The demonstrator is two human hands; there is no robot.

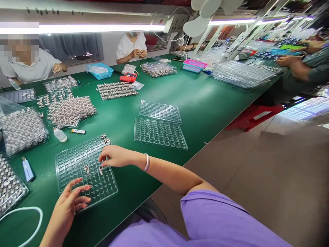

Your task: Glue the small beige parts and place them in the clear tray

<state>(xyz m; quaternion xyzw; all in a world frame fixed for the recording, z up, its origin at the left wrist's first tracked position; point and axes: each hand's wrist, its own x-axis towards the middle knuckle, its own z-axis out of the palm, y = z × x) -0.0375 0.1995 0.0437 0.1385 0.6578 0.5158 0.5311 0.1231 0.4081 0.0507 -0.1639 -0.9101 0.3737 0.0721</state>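
A clear plastic tray (74,157) with rows of small pockets lies on the green table before me. Two small earbud-shaped pieces with pale stems lie near its middle: one piece (86,169) on the left, another piece (101,171) on the right. Over the right part of the tray, my right hand (111,156) has its fingers curved, with thumb and fingertips slightly apart just above the right piece. I see nothing held in it. My left hand (70,199) is at the tray's near left edge, fingers spread and holding nothing. A few similar pieces (105,138) sit at the tray's far right corner.
Two bare clear trays (160,133) lie to the right. Filled trays (24,128) are stacked at left, near a small bottle (60,134), a lighter (78,131) and a blue cutter (27,169). Co-workers sit across the table. A blue basket (101,72) stands farther back.
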